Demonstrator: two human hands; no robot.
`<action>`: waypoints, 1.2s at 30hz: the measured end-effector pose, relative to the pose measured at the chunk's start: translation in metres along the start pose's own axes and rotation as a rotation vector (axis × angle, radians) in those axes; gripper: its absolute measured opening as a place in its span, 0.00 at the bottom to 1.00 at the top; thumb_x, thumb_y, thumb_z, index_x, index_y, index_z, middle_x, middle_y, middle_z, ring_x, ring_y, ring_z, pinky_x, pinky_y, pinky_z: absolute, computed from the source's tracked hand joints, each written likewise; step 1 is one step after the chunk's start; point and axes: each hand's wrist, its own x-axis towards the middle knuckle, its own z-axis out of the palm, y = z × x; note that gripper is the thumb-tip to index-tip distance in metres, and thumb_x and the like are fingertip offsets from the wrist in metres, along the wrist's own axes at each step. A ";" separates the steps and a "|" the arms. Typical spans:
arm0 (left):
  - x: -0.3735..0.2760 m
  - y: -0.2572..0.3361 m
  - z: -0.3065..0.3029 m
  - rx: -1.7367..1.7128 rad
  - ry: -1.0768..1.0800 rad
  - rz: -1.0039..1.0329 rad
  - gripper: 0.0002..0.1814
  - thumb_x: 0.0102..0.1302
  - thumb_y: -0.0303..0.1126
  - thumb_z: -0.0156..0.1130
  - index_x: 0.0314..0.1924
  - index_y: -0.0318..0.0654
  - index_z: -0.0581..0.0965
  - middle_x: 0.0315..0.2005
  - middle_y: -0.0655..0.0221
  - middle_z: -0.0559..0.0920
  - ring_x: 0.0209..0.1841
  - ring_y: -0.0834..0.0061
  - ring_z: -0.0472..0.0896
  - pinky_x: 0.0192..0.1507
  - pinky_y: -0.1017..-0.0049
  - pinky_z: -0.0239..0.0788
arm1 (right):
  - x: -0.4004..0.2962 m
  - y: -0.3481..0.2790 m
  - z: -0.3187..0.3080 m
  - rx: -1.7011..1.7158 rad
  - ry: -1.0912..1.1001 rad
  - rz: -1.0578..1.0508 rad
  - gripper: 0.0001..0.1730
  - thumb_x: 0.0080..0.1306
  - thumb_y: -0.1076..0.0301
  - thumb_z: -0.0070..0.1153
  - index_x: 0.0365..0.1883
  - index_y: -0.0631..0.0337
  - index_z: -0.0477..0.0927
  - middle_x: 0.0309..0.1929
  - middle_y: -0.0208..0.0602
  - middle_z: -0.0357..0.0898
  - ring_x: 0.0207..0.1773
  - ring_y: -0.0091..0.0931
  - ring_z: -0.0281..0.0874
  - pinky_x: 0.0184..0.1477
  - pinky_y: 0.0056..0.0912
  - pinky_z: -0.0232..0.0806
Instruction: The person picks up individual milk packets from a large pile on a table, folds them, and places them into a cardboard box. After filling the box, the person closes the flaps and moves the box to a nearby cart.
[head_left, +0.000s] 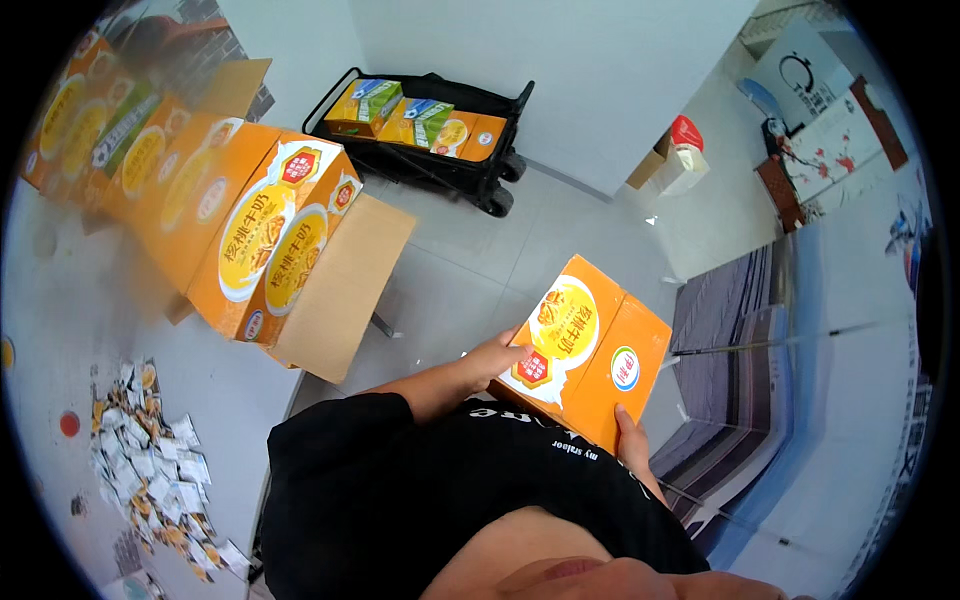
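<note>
An orange milk carton (592, 352) is held between my two hands, in front of my chest. My left hand (491, 361) grips its left edge, with the thumb across the printed top. The carton's lower right side is held by my right hand (633, 444); its thumb rests on the face and its other fingers are mostly hidden. The carton looks closed, bearing a yellow picture and writing. On the table to my left stands a larger orange cardboard box (247, 232), with a plain brown flap (349, 289) hanging outward.
Many small sachets (154, 465) lie piled on the white table (232, 405), near a red round object (69, 424). More orange boxes (79, 124) stand beyond, blurred. A black folding wagon (420, 161) holds several cartons (416, 120). White bags (679, 169) sit on the tiled floor (472, 247).
</note>
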 end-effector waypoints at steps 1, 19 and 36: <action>0.010 0.007 0.003 -0.006 0.011 0.002 0.31 0.71 0.29 0.53 0.70 0.36 0.56 0.58 0.59 0.75 0.54 0.70 0.78 0.56 0.70 0.71 | 0.014 -0.012 -0.002 -0.012 -0.004 0.020 0.25 0.71 0.64 0.52 0.60 0.72 0.66 0.57 0.45 0.74 0.57 0.33 0.74 0.58 0.35 0.66; 0.157 0.165 -0.064 -0.349 0.382 0.190 0.28 0.69 0.27 0.55 0.68 0.37 0.61 0.55 0.60 0.78 0.49 0.70 0.81 0.52 0.72 0.74 | 0.300 -0.193 0.138 -0.291 -0.377 0.149 0.26 0.71 0.60 0.52 0.58 0.72 0.69 0.55 0.44 0.76 0.55 0.32 0.75 0.57 0.34 0.67; 0.236 0.318 -0.188 -0.646 0.903 0.379 0.24 0.69 0.33 0.58 0.62 0.36 0.68 0.49 0.60 0.81 0.46 0.70 0.83 0.49 0.70 0.75 | 0.543 -0.292 0.432 -0.613 -0.806 0.264 0.24 0.67 0.62 0.57 0.53 0.73 0.72 0.46 0.47 0.81 0.45 0.32 0.81 0.47 0.32 0.72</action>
